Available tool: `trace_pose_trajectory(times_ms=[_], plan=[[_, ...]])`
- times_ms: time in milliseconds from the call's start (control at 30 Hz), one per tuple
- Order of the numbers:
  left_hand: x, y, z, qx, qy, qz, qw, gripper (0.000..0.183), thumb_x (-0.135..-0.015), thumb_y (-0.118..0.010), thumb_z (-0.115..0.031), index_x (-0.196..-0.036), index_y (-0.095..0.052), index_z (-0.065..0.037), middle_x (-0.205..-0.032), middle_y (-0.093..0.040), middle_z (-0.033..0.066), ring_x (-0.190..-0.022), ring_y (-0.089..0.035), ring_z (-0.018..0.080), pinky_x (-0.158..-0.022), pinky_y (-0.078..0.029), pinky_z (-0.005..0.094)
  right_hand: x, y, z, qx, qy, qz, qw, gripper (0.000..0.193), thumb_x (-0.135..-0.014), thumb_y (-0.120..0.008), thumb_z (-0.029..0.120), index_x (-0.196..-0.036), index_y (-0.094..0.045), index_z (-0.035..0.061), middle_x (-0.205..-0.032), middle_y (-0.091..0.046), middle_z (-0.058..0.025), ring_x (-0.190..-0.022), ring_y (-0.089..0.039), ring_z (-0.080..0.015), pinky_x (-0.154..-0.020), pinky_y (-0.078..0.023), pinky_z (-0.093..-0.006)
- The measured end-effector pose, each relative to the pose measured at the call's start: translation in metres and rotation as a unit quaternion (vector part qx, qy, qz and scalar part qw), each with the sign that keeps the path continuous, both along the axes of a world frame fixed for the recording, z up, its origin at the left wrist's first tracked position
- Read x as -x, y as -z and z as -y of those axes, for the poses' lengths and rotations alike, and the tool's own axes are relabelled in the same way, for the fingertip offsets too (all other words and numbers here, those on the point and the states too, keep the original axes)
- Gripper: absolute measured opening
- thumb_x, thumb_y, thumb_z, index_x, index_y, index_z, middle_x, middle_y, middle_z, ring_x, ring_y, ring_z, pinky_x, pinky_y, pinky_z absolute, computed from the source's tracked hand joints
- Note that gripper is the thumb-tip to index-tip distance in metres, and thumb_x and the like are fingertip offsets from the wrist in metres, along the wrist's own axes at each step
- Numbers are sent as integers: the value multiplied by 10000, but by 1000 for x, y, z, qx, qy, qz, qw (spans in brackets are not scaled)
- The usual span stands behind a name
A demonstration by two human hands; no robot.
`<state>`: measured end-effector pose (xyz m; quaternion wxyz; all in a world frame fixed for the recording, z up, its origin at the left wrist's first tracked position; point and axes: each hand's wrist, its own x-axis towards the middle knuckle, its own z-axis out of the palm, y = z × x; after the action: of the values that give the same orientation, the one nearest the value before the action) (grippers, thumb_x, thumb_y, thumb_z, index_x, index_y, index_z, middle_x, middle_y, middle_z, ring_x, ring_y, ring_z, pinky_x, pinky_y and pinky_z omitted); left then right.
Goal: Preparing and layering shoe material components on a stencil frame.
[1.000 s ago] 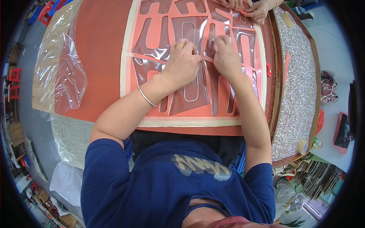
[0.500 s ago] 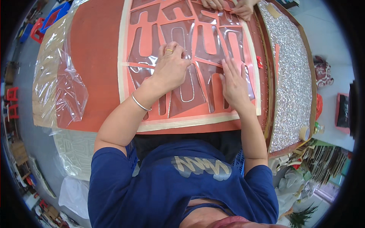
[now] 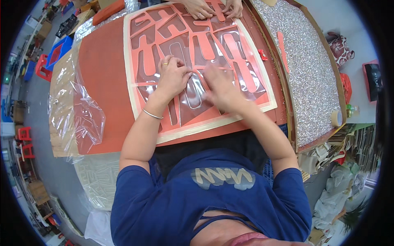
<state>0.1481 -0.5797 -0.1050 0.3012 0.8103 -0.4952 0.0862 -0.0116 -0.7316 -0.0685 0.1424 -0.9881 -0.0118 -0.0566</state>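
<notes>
Rust-red work table (image 3: 102, 61) at the middle of the view, bare over much of its left side and loaded toward its right. Along the right edge, a shallow brown-walled tray (image 3: 290, 104) with glittering silver filling, its raised wall presumably for containing loose pieces. Between table centre and right edge, a coral cut-out template (image 3: 207, 47) with clear glossy film in its openings, its near side close to the table's near edge, perhaps for easy reach. All round it, a cream border (image 3: 127, 61), seemingly tape for keeping the sheet flat. Over the table's left edge, crumpled clear plastic film (image 3: 88, 108), apparently pushed aside from the template.

Above the template's centre, the left hand (image 3: 174, 78), with fingers curled and thumb drawn in toward the forefinger, probably for fine control. Just right of it, the right hand (image 3: 223, 88), smeared by motion, low over the template's nearer half. Impossible to tell, given the blur and the smallness of any strand, about a grip on either side. At the template's far edge, a co-worker's hands (image 3: 199, 9), bent close over the sheet.

Smaller still: a coral strip (image 3: 281, 49) lying lengthwise in the tray; a narrow silver loop (image 3: 193, 108) in a central opening, partly under the left hand; a tape roll (image 3: 336, 119) at the tray's near right corner.
</notes>
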Motion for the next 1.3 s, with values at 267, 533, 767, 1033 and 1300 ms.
trace_pose_trajectory(times_ms=[267, 533, 767, 1033, 1300], plan=[[2, 3, -3, 3, -15, 26, 1000, 120, -791, -685, -209, -896, -741, -187, -1020, -564, 54, -1129, -425, 324, -999, -280, 476, -11, -1, 14, -322, 53, -237, 915, 572, -916, -505, 308, -1404, -359, 46, -1473, -306, -193, -1384, -251, -355, -1105, -125, -584], [-23, 9, -10, 38, -3, -45, 998, 127, -818, -651, -175, -876, -722, -89, -959, -633, 82, -1110, -470, 300, -983, -341, 417, -32, 8, -22, 68, -44, 32, 996, 658, -910, -484, 426, -1410, -334, 27, -1462, -316, -194, -1392, -244, -323, -1135, -78, -535], [-72, 3, -54, 101, -229, -69, 966, 358, -908, -533, -332, -1121, -631, -61, -1215, -549, 184, -1221, -422, 351, -1035, -270, 537, -26, 22, 112, -193, 209, 278, 918, 670, -972, -254, 537, -1455, -273, 72, -1530, -202, -162, -1417, -177, -327, -1127, -127, -529], [-65, 5, -43, -159, -318, -133, 925, 726, -953, -307, -547, -1440, -278, -9, -1523, -211, 178, -1425, -103, 366, -1118, -35, 585, -31, -20, 96, 82, 288, -54, 953, 657, -946, -433, 455, -1450, -264, 69, -1521, -216, -159, -1417, -175, -309, -1117, -92, -572], [-71, 13, -51, -148, -285, -132, 938, 727, -957, -346, -505, -1414, -280, 57, -1497, -234, 234, -1423, -133, 347, -1136, -79, 531, -39, 3, -83, 34, -146, 54, 987, 730, -885, -487, 549, -1437, -323, 100, -1503, -241, -194, -1415, -192, -276, -1134, -86, -534]])
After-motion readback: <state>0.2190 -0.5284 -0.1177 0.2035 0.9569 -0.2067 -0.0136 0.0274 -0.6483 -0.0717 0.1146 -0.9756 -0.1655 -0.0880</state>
